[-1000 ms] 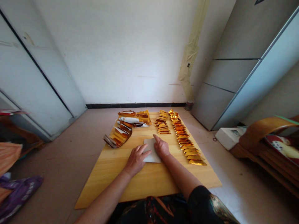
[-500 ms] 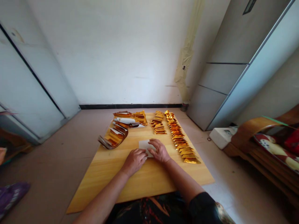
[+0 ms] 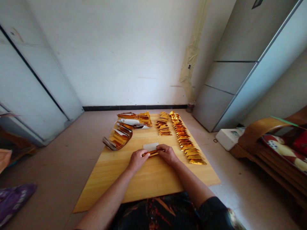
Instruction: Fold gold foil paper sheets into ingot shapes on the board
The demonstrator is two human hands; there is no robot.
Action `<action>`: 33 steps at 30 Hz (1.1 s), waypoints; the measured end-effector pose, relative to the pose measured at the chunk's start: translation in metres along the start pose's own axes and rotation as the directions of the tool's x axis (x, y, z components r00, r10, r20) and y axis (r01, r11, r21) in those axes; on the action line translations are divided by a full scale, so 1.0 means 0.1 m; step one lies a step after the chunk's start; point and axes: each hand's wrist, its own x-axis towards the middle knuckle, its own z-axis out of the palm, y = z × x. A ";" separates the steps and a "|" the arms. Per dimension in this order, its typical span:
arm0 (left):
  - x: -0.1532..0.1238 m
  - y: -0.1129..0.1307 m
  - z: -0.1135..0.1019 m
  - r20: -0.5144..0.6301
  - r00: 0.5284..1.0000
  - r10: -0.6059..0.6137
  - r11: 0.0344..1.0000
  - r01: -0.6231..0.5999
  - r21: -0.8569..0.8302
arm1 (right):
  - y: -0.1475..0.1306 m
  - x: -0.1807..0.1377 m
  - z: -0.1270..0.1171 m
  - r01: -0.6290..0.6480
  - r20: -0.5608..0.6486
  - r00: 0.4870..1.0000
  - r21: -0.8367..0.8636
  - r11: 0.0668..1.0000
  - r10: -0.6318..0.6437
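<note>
A sheet of gold foil paper (image 3: 151, 147) lies white side up on the wooden board, its near edge turned over so that a gold strip shows. My left hand (image 3: 138, 158) pinches the left end of that fold. At the right end, my right hand (image 3: 167, 154) grips the same fold with bent fingers. Beyond the hands stand short rows of folded gold paper pieces (image 3: 164, 129), and a longer row of folded gold pieces (image 3: 187, 143) runs down the right side. Loose stacks of gold sheets (image 3: 120, 137) curl at the back left.
The wooden board (image 3: 115, 182) spans the space before my lap. A white roll or packet (image 3: 129, 121) lies among the stacks. Farther right are a white box (image 3: 226, 139), a wooden seat (image 3: 266, 150) and a grey refrigerator (image 3: 220, 92). A purple bag (image 3: 16, 201) sits on the floor at left.
The sheet lay flat under both hands before; its near edge is now folded up with gold showing. Both hands have gone from resting on it to gripping the fold's ends.
</note>
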 end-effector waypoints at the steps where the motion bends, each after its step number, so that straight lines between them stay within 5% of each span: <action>1: 0.01 0.01 0.00 -0.007 0.999 -0.046 0.999 0.046 -0.009 | -0.01 0.04 0.00 -0.064 -0.019 0.998 -0.029 0.998 0.063; 4: 0.06 0.05 0.01 -0.025 0.989 -0.147 0.989 0.147 -0.021 | -0.05 0.14 0.02 -0.190 -0.042 0.982 -0.150 0.970 0.186; 11: 0.11 0.03 0.05 -0.119 0.958 -0.259 0.966 0.254 -0.056 | -0.17 0.22 0.12 -0.245 -0.105 0.969 -0.486 0.839 0.222; 16: 0.08 0.01 0.10 -0.153 0.982 -0.110 0.987 0.126 0.101 | -0.24 0.25 0.23 -0.275 -0.129 0.956 -0.700 0.659 0.262; 26: 0.10 -0.02 0.18 -0.224 0.975 -0.012 0.984 0.052 0.171 | -0.12 0.25 0.31 -0.201 -0.082 0.972 -0.781 0.591 0.221; 33: 0.12 0.06 0.12 -0.092 0.990 -0.105 0.965 0.123 0.230 | -0.18 0.30 0.28 -0.258 -0.095 0.951 -0.767 0.587 0.294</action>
